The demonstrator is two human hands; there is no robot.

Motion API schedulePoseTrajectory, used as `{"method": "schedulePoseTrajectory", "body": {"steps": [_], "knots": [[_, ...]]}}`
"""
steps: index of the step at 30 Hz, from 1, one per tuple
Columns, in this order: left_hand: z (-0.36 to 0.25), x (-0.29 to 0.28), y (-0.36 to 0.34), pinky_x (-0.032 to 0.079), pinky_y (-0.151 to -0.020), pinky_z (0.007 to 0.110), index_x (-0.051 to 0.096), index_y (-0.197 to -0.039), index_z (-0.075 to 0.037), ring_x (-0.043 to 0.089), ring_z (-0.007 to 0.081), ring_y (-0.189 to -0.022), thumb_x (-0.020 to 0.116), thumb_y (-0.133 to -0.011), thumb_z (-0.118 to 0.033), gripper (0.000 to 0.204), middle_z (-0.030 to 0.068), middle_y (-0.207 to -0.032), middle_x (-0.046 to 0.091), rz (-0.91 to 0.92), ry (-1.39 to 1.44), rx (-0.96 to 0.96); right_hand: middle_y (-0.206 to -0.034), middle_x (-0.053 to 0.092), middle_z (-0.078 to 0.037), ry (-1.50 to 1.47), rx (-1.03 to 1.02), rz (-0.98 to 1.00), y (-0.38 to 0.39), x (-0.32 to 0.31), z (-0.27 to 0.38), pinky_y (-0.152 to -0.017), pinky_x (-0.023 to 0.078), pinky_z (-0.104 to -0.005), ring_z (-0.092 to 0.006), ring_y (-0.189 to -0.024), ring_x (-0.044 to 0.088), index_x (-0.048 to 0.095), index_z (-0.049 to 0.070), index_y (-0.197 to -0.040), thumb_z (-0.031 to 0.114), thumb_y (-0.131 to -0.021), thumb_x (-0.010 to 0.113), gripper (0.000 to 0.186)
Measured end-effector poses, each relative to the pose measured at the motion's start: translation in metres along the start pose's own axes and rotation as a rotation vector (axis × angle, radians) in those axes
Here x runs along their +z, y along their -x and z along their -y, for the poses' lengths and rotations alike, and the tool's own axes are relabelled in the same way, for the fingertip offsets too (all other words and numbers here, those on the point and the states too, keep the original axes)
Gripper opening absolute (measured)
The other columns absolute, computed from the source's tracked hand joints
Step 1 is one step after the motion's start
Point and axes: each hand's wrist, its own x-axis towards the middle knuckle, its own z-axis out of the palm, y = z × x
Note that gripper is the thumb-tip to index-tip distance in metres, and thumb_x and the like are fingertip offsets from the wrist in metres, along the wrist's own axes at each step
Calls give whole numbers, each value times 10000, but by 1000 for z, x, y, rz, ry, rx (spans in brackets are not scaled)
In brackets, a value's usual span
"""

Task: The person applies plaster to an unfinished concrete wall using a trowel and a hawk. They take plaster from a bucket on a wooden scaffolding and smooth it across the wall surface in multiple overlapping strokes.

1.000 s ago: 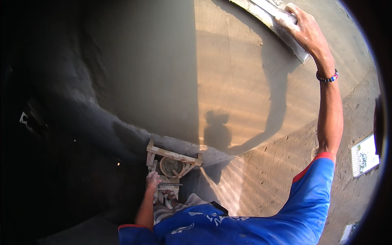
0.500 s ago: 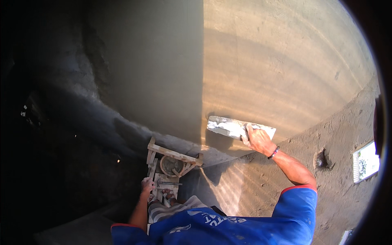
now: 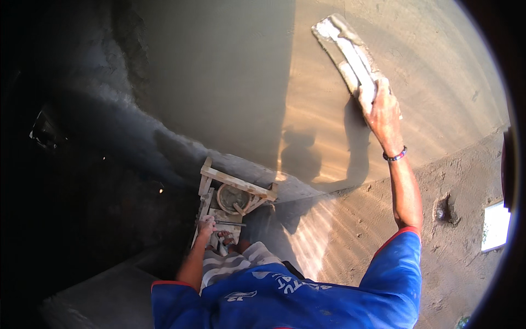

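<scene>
Scanning across, we find our left hand (image 3: 206,225) curled, though we cannot tell whether it holds anything. Just right of it shows a thin rod (image 3: 231,223); above right sits a bucket (image 3: 219,200), a wooden bar (image 3: 238,182) standing between it and the smooth wall (image 3: 219,82). The pale trowel (image 3: 356,57) extends up and left from our right hand (image 3: 385,112), which grips it. Below right of this hand, a hole (image 3: 446,209) interrupts rough plaster (image 3: 405,203).
</scene>
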Motion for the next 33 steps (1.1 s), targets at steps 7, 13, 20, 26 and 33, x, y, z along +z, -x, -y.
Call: {"method": "schedulePoseTrajectory", "body": {"steps": [7, 13, 20, 26, 33], "knots": [[5, -1, -2, 478, -467, 290, 584, -1180, -117, 664, 193, -602, 590, -922, -318, 327, 61, -906, 680, -39, 82, 29, -721, 637, -217, -21, -207, 672, 148, 158, 60, -577, 532, -475, -366, -662, 657, 499, -4, -994, 230, -946, 494, 239], [12, -38, 18, 493, -487, 307, 602, -1120, -123, 592, 166, -570, 618, -902, -324, 297, 59, -877, 630, -110, 205, -22, -924, 632, -260, -200, -134, 216, 6, -6, 88, -733, 507, -471, -430, -844, 630, 537, 20, -1088, 248, -889, 627, 316], [15, -38, 28, 496, -508, 319, 600, -1143, -94, 612, 181, -596, 598, -911, -321, 325, 67, -876, 633, -148, 218, -63, -805, 646, -278, 8, -67, -228, -152, -51, 65, -638, 501, -510, -444, -789, 637, 496, -8, -1081, 313, -906, 607, 383], [9, -14, 29, 505, -591, 338, 579, -1192, -133, 683, 212, -684, 567, -933, -352, 339, 72, -986, 681, -76, 134, -99, -597, 595, -194, -88, -387, 357, -23, 93, 137, -498, 494, -467, -359, -561, 633, 457, -21, -954, 104, -900, 494, 141], [10, -61, 55, 481, -512, 338, 601, -1142, -127, 656, 196, -633, 586, -929, -313, 283, 65, -923, 671, -177, 258, -19, -640, 628, -186, -59, -557, 445, -43, 27, 149, -570, 526, -486, -365, -635, 662, 511, 1, -1014, 216, -884, 584, 262]]}}
